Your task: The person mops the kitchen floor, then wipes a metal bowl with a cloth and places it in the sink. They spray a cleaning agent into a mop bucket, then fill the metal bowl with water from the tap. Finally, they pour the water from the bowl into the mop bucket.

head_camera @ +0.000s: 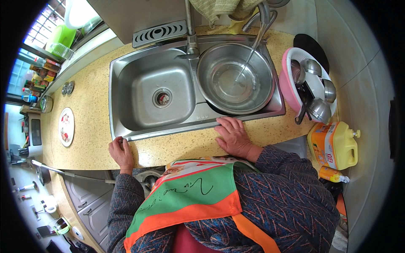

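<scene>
My left hand (121, 155) rests at the front left corner of the double sink (202, 119), its fingers curled on the steel rim and no object visible in it. Flat on the counter's front strip, my right hand (235, 136) touches the sink's front edge with its fingers a little apart. A wide stainless steel basin (204, 90) sits over the right bowl and holds clear water (229, 82). Water pours into it from a running tap (264, 14) at the back right. The left bowl (136, 91) shows a drain strainer (163, 98) with something red and white in it.
On the right stand a pink-and-white basin (286, 85) of steel ladles and bowls, a yellow detergent jug (345, 148) and a small orange bottle (330, 174). A patterned oval plate (66, 126) lies left on the speckled counter (91, 104). A cloth (218, 9) hangs behind.
</scene>
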Demonstrator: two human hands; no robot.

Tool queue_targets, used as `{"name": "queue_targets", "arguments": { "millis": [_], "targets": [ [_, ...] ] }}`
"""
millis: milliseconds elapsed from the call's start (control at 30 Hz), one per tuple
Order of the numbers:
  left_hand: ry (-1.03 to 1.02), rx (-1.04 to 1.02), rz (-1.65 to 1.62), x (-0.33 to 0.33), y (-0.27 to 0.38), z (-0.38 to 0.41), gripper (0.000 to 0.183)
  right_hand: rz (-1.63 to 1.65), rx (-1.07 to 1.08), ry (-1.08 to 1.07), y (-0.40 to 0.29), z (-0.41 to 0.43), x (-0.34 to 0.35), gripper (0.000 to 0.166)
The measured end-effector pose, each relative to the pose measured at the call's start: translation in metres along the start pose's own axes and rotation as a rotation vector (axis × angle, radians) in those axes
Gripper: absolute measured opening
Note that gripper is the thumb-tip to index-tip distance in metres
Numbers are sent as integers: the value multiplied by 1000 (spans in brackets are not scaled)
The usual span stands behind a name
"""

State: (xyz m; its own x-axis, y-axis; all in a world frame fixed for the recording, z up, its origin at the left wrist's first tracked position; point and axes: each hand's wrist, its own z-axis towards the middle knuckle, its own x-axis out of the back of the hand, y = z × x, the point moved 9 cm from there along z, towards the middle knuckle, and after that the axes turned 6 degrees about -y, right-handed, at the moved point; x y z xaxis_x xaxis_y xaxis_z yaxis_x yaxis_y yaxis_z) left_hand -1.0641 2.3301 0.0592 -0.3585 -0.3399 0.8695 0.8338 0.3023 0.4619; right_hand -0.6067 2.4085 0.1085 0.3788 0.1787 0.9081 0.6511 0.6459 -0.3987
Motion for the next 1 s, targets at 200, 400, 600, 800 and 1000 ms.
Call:
{"name": "queue_targets", "arguments": {
  "millis": [200, 400, 600, 800, 1000],
  "targets": [
    [-1, 6, 1, 0, 0, 1, 27, 0, 0, -8, 1, 0, 0, 39],
    [-14, 27, -3, -1, 0, 0, 27, 6, 1, -16, 1, 0, -1, 40],
    [20, -12, 10, 2, 5, 1, 26, 3, 0, -16, 1, 1, -1, 38],
    [-12, 22, -2, 0, 2, 0, 27, 3, 4, -1, 0, 0, 1, 36],
    [43, -28, -2, 6, 8, 0, 24, 104, -6, -23, -3, 27, 4, 29]
  ]
}}
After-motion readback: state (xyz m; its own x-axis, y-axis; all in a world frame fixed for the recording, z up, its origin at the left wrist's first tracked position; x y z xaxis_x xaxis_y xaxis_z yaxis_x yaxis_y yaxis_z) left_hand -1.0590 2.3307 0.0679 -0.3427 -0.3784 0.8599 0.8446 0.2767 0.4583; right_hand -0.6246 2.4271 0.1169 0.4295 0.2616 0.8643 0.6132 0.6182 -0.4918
